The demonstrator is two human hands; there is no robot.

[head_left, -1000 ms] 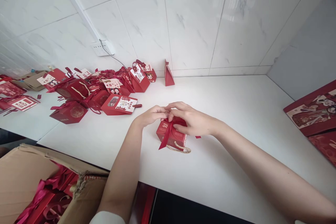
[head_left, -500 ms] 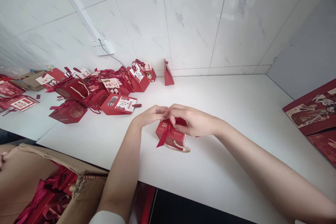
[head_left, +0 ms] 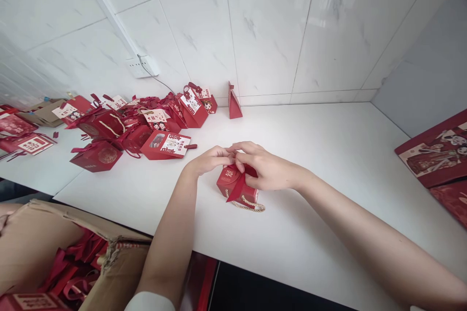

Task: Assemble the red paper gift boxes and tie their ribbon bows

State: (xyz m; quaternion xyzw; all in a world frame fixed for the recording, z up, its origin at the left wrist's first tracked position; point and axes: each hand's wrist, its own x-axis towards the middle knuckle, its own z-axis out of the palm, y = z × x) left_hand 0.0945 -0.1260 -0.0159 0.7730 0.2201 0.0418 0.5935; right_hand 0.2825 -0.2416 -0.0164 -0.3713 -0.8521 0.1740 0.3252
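A small red gift box (head_left: 225, 185) with gold print stands on the white table in front of me, a twisted gold cord handle (head_left: 255, 207) hanging at its near side. Across its top runs a red ribbon (head_left: 238, 188), one tail pointing down toward me. My right hand (head_left: 263, 167) bends over the box with thumb and fingers pinched on the ribbon. At the box's far left edge, my left hand (head_left: 212, 160) has its fingers closed against those of the right; the ribbon seems to run between them, though the fingertips are partly hidden.
Several red gift boxes (head_left: 95, 156) with tags and ribbons lie piled at the back left. A triangular red box (head_left: 234, 103) stands by the tiled wall. Lower left, an open cardboard carton (head_left: 120, 272) holds red boxes and ribbons. Large red printed boxes (head_left: 434, 155) stand at right.
The ribbon's near tail has swung to the right across the box, and my right hand has shifted slightly. A red box has come into view over the carton at lower left.
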